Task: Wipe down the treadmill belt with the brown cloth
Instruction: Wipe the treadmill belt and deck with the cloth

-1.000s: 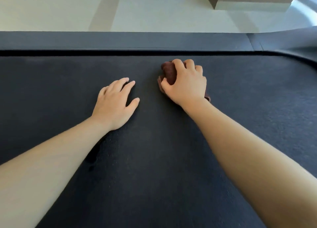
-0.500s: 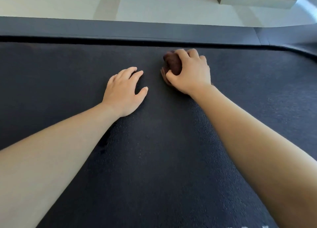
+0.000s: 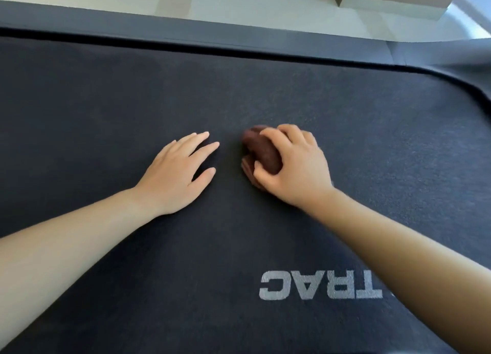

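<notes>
Brown cloth (image 3: 261, 151) bunched in right hand (image 3: 295, 164), left hand (image 3: 178, 172) flat on belt (image 3: 106, 101)

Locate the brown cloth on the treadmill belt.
In the head view the brown cloth sits bunched under the right hand, mid-belt, just right of the flat left hand.

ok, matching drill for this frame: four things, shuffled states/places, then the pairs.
Things:
1. left hand
2. right hand
3. brown cloth
4. white lettering

States/places:
A. bunched up, partly covered by a hand
B. lying flat, palm down, on the belt
C. printed on the belt, upside down to the camera
D. curled round a wad, pressing it to the belt

Pairs: 1-B, 2-D, 3-A, 4-C
</notes>
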Available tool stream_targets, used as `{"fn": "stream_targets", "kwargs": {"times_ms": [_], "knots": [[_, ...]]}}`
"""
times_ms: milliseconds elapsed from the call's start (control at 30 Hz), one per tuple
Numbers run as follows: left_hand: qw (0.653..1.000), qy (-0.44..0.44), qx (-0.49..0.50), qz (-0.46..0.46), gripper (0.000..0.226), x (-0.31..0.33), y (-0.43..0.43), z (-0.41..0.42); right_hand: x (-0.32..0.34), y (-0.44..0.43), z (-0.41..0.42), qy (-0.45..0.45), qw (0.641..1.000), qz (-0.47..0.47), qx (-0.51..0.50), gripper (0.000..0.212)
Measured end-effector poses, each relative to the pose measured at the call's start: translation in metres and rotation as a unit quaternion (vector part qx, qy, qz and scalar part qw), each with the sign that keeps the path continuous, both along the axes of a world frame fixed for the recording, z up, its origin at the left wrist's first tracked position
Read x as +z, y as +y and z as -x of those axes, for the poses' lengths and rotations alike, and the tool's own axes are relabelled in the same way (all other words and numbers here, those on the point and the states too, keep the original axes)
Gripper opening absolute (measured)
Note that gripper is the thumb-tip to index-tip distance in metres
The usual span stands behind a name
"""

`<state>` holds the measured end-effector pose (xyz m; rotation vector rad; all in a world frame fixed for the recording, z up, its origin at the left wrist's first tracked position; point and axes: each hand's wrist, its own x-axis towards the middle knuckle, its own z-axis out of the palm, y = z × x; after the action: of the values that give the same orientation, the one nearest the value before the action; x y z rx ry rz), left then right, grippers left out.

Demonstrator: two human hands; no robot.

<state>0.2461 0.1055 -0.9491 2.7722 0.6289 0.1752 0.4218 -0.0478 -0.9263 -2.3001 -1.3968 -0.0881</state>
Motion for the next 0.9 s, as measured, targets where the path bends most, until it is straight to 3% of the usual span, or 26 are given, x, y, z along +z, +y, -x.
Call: {"fn": "stream_targets", "kwargs": {"times_ms": [200, 533, 900], "knots": [[1.000, 0.004, 0.001, 0.019, 0.051, 0.005, -0.009, 0.023, -0.002, 0.037, -0.004, 0.004, 0.998, 0.014, -0.061, 0.055], [1.000, 0.008, -0.022, 0.005, 0.052, 0.008, -0.010, 0.066, 0.001, -0.051, 0.085, -0.026, 0.994, 0.029, 0.100, 0.054], [0.999, -0.022, 0.023, 0.012, 0.053, 0.001, 0.025, 0.014, -0.005, 0.032, 0.027, -0.009, 1.000, -0.008, 0.000, 0.054]]}}
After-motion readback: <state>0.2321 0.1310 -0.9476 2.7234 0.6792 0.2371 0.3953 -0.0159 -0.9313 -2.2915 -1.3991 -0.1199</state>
